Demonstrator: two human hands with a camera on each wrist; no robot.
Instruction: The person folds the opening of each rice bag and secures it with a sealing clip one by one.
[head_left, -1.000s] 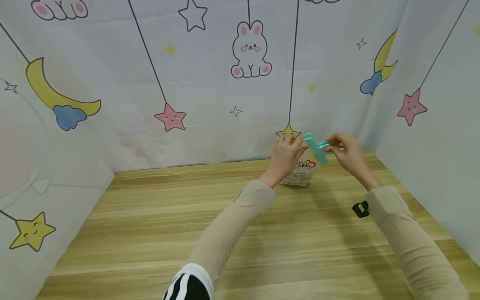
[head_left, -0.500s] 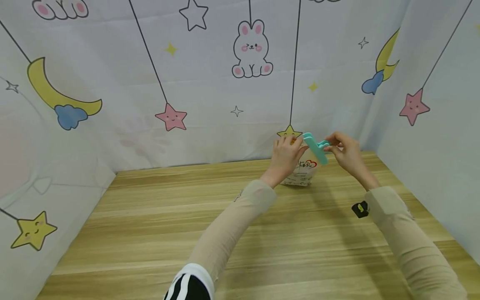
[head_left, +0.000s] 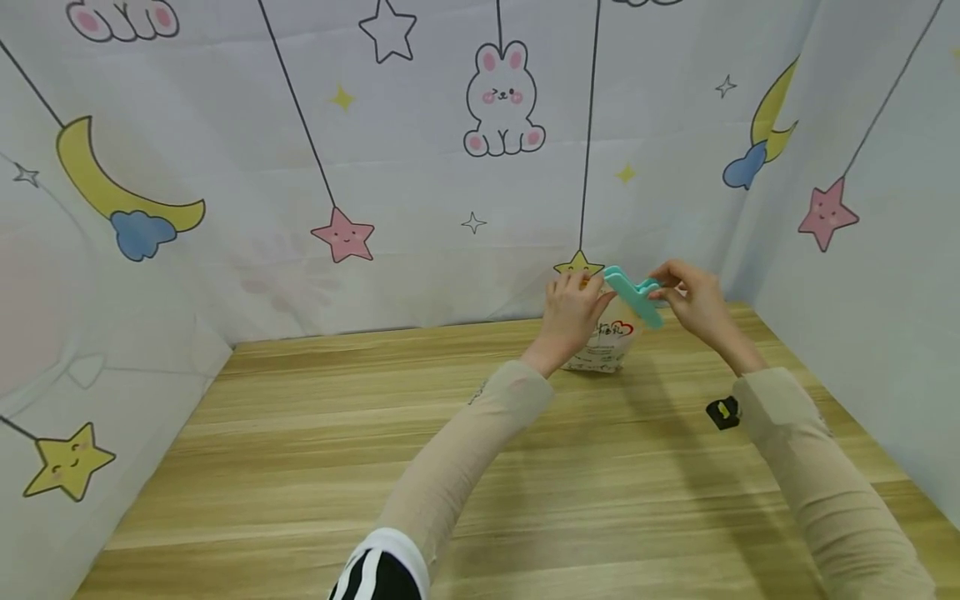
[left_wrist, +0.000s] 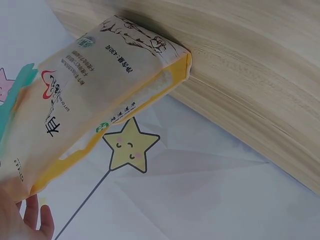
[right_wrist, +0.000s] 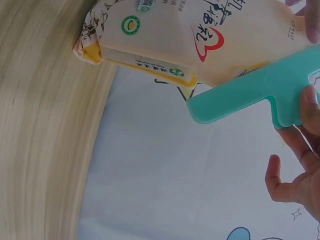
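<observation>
A pale paper-like food bag [head_left: 600, 357] with yellow side panels, black lettering and a red heart stands at the back of the table. My left hand [head_left: 567, 317] pinches its top corner; in the left wrist view the fingers [left_wrist: 31, 212] are at the bag's upper end. My right hand [head_left: 697, 308] holds a teal bag clip [head_left: 637, 300] by its handles between thumb and fingers. In the right wrist view the clip's long bar [right_wrist: 235, 97] lies across the upper part of the bag [right_wrist: 150, 30]. The right little finger stands away from the clip.
The wooden table [head_left: 315, 450] meets a white printed curtain [head_left: 420, 167] right behind the bag. Another curtain side [head_left: 885, 333] borders the table on the right. A small black object with a yellow mark [head_left: 723, 412] shows beside the right sleeve cuff.
The clip has tilted slightly in the right hand, its upper end shifting a little left and its lower end right. The left hand and the bag stay nearly still.
</observation>
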